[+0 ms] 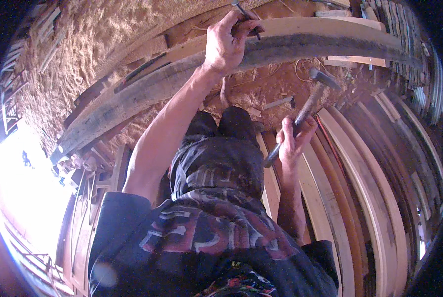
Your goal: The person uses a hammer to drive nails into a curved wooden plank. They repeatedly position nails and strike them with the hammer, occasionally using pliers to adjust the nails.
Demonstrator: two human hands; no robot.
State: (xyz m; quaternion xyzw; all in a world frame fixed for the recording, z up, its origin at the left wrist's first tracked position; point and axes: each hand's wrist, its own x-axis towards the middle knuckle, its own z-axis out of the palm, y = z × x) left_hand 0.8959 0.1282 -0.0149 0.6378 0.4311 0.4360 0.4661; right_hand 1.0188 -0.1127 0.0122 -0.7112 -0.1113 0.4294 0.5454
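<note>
My left hand (226, 43) is closed around a slim dark chisel-like tool (257, 33), held slantwise over a long wooden beam (154, 90). The tool's exact kind and whether its tip touches the wood cannot be made out. The beam's upper face is pale and its near side dark grey. In my right hand (296, 136) is a hammer (308, 105), gripped by the handle. Its metal head points up and away, raised on the near side of the beam and apart from the chisel-like tool.
Long planks (362, 183) lie side by side at the right. Sawdust (90, 42) covers the ground beyond the beam, with wood scraps (277, 102) on the near side. Stacked slats (402, 37) stand far right. Bright light comes from the left.
</note>
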